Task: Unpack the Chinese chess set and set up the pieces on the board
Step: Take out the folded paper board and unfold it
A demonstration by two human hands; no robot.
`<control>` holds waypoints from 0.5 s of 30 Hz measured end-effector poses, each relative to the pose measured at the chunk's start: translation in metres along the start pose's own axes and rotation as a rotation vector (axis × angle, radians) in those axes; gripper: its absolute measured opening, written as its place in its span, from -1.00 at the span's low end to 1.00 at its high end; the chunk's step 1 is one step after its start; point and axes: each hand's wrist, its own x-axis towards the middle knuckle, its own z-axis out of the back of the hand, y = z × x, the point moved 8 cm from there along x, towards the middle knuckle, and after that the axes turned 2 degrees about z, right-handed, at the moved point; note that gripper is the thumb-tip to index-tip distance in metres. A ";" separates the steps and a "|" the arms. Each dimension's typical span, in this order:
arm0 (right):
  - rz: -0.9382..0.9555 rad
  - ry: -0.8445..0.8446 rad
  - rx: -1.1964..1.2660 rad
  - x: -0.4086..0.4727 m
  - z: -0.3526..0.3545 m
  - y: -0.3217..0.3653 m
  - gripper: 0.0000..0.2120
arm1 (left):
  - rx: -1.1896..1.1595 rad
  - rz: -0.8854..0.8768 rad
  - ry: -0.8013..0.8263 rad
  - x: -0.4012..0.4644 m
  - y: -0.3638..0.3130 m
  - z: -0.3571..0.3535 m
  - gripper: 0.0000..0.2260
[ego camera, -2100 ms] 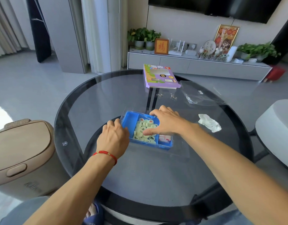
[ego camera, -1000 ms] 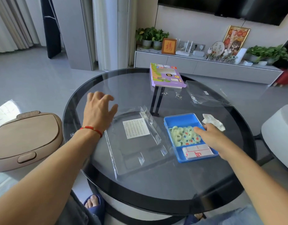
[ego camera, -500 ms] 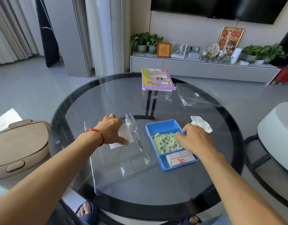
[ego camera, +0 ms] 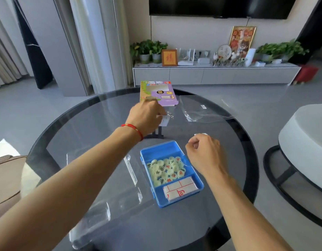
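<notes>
Your blue tray [ego camera: 192, 167] sits on the glass table [ego camera: 95, 124] just in front of you, uncovered, with its clear plastic lid [ego camera: 105, 187] lying flat just to its left. The middle compartment holds a loose heap of pale round chess pieces [ego camera: 165, 171]; the nearest compartment holds the folded board [ego camera: 180, 190], white with red lines.

Your left hand [ego camera: 147, 118] is out beyond the tray near the purple box [ego camera: 158, 93], its grip pinching a small white slip of paper [ego camera: 163, 121]. Your right hand [ego camera: 205, 154] hangs over the tray's right edge with the fingers curled in; I cannot tell whether it holds anything.

The pieces look small, hard and smooth, so they will likely slide on glass and roll if dropped on edge; pinch each by its rim, or tip the tray gently instead of scooping. The board looks light, thin and floppy; take it by a folded edge, lift it clear first and flatten the creases, since it may shift on the slick table. The tray itself seems light, so steady its wall while you pick.
</notes>
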 end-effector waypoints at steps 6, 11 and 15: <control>-0.049 -0.018 0.026 0.003 0.015 -0.017 -0.85 | 0.137 -0.088 0.105 0.042 -0.044 -0.098 -0.78; -0.072 -0.003 0.065 0.005 0.024 -0.022 -0.86 | 0.062 -0.009 0.275 0.044 -0.039 -0.142 -0.72; -0.075 0.006 0.087 0.004 0.026 -0.023 -0.84 | 0.046 0.008 0.333 0.046 -0.033 -0.152 -0.59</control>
